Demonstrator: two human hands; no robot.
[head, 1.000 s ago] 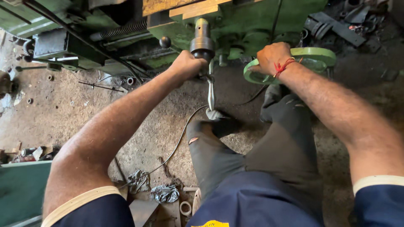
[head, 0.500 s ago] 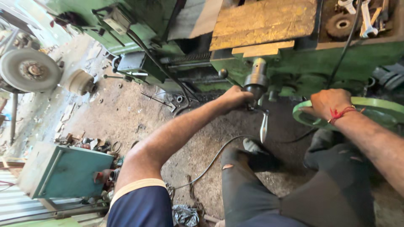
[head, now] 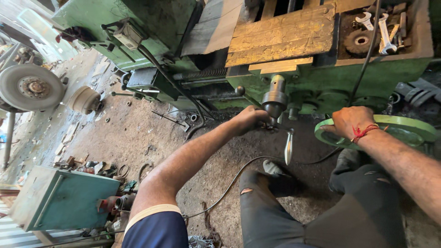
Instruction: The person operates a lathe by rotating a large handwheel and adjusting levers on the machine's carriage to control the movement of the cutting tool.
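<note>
The polished metal crank handle (head: 288, 146) hung down from the hub just under the grey cylindrical boss (head: 274, 97) on the front of the green lathe carriage (head: 321, 87), and the person's left hand (head: 250, 120) was closed around that hub, fingers curled tight on it. The right hand (head: 351, 123) lay clamped over the near rim of the green handwheel (head: 404, 131), a red thread at the wrist. To work both controls well, it seemed wise for each grip to stay firm and each turn to be slow and even, so that the carriage fed smoothly, with sleeves and the black cable (head: 239, 174) kept away from the turning parts. Spanners (head: 383, 27) lay in the tray on top, and a green metal box (head: 64, 197) stood on the dirt floor (head: 133, 142) to the left.
</note>
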